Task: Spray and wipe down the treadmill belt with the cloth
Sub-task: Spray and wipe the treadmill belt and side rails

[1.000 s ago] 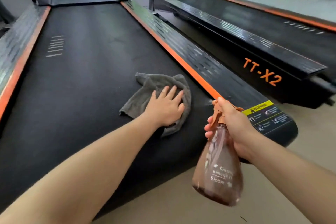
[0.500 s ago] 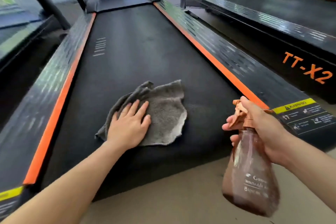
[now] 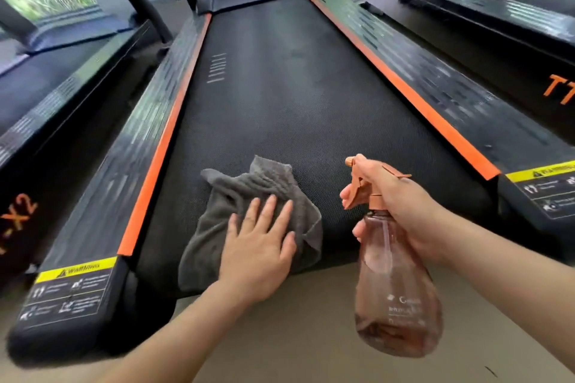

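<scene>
- Cloth [image 3: 249, 186], grey and crumpled, lies on the treadmill belt [image 3: 280, 87] at its near end, left of centre.
- My left hand [image 3: 258, 249] lies flat on it, fingers [image 3: 270, 208] straight and slightly spread; cloth shows beyond them and on both sides.
- My right hand [image 3: 404, 211] grips the brown spray bottle [image 3: 395, 298] by its neck, fingers curled at the orange trigger [image 3: 357, 193], just right of the cloth.

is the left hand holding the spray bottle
No, the right hand grips the spray bottle, while the left hand presses flat on the grey cloth.
</scene>
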The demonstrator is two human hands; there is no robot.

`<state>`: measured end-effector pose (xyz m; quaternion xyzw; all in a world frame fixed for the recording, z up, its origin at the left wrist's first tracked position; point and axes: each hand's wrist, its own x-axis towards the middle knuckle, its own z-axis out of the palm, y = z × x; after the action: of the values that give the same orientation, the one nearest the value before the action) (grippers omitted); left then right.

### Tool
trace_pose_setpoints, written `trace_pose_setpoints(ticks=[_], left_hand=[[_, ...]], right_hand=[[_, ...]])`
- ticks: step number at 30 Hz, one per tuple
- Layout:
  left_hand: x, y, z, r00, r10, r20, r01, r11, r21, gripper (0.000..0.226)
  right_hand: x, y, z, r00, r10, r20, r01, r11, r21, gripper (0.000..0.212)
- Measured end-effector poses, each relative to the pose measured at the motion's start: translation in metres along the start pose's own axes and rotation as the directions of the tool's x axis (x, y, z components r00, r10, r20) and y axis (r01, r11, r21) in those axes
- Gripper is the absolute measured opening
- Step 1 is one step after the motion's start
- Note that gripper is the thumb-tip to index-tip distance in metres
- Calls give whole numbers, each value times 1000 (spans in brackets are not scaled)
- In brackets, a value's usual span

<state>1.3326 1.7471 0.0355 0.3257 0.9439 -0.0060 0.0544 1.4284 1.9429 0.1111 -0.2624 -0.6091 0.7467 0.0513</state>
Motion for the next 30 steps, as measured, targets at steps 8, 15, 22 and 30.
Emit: trace_pose_setpoints(ticks=[8, 15, 22, 30], left_hand=[[37, 40, -72, 987, 102, -123, -160, 690, -706, 30], [29, 47, -103, 948, 316, -35, -149, 344, -927, 69], [114, 132, -99, 983, 44, -181, -186, 255, -949, 65], [214, 263, -115, 919, 221, -326, -384, 314, -868, 67]], right_hand=[[29, -61, 38, 920, -388, -54, 357, 887, -295, 43], [37, -92, 40, 921, -374, -111, 387, 912, 137, 31], [39, -87, -54, 843, -424, -332, 324, 892, -315, 37], [30, -36, -113, 787, -411, -459, -64, 686, -724, 19]])
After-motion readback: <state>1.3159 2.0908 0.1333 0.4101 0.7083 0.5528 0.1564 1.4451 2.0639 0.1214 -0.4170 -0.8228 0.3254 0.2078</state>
